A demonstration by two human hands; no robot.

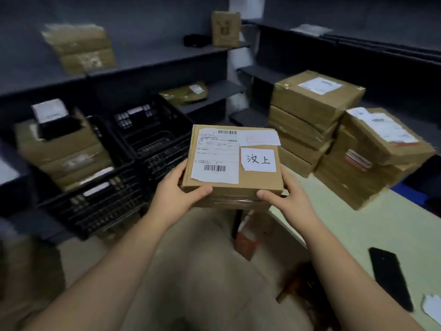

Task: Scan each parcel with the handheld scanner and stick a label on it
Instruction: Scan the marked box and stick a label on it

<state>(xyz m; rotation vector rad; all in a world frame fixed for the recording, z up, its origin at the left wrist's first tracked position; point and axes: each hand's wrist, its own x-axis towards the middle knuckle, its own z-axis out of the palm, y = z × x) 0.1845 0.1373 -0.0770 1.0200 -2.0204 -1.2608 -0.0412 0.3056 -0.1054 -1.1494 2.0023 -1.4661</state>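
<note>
The parcel (232,163) is held in the air just off the tabletop's (358,225) left edge, above the floor and resting on nothing. The left hand (181,189) and right hand (286,194) grip its two near corners. Their fingers (202,191) are clamped on the box, with thumbs on the near top edge and the rest curled underneath.

It already carries a printed shipping label (216,158) and a handwritten label (259,160), so it looks finished and ready to be put away, probably in the black crates (148,139) beyond the tabletop's left edge.

To do that well:
- Keep the box level and label side up.
- Keep both thumbs off the barcodes.
- Lower it flat rather than dropping it.

The stacked parcels (310,115) at the tabletop's far end are presumably waiting their turn. The black device (390,278) by the near right edge may be the scanner, though the view is too soft to be sure.
</note>
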